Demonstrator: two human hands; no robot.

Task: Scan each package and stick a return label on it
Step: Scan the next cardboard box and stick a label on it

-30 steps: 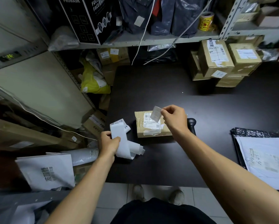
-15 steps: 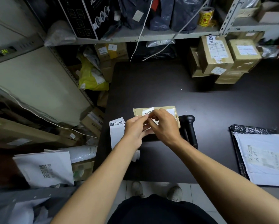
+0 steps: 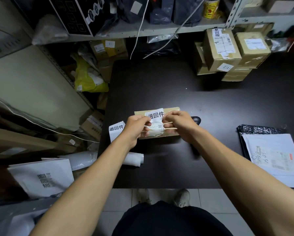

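Labelling is the step in hand: your left hand and right hand each pinch an end of the return label over the small cardboard package on the dark table. Next, judge alignment, then press it flat.

Both forearms bare, reaching up from 7 and 5 o'clock and converging near centre. Left hand at 9 o'clock of the meeting point, knuckles up, fingers curled, thumb and forefinger pinching the left edge of the return label. Right hand at 3 o'clock, fingers curled likewise, pinching the right edge. Hands close together, not touching.
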